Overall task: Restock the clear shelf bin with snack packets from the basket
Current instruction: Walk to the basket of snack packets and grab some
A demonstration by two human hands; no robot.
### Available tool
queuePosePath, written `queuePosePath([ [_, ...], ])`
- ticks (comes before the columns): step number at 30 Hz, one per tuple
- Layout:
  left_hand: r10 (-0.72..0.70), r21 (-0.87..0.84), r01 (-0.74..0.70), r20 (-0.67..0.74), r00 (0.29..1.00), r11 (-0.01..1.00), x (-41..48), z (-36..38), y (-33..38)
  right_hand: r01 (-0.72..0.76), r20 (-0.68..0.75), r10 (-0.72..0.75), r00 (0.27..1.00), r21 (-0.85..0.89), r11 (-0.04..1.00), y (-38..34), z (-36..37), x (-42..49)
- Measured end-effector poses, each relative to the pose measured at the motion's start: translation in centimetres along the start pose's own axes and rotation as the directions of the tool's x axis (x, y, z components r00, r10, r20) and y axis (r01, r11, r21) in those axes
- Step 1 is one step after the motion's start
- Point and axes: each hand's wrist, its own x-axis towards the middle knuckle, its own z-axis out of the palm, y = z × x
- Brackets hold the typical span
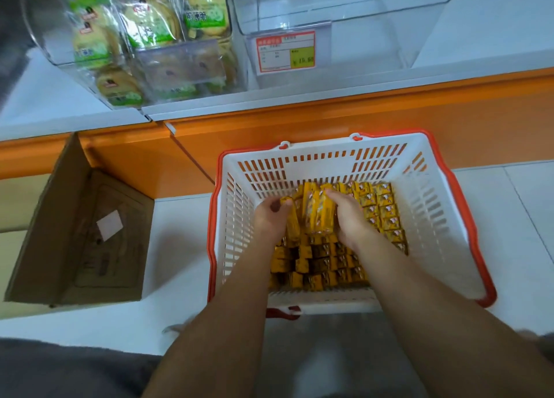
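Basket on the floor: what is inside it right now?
Yellow snack packets in rows; the left hand and right hand grip several between them. The basket floor beneath is covered.

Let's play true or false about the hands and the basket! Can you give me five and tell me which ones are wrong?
1. The left hand and the right hand both hold packets inside the basket. True.
2. Those packets are blue. False: they are yellow.
3. The clear bin with the price tag is full. False: it looks empty.
4. A cardboard box sits left of the basket. True.
5. The left bin holds green-labelled packs. True.
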Motion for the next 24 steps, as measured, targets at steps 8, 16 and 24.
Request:
queuePosePath([
  [8, -0.007, 0.126, 0.007, 0.000, 1.000, 0.992, 1.9, 3.6, 0.8, -0.029, -0.177, 0.021, 0.984, -0.042, 0.999, 0.4, -2.1, 1.7],
  [16, -0.024, 0.118, 0.032, -0.068, 0.997, 0.992, 2.1, 4.8, -0.3, -0.149, 0.075, 0.147, 0.986, 0.011, 0.989, 0.4, -0.2, 1.9],
  [24, -0.081, -0.215, 0.069, -0.049, 0.996, 0.974, 0.2, 2.9, 2.1, -0.006, 0.158, 0.007, 0.987, -0.009, 1.000, -0.5, -0.5, -0.2],
])
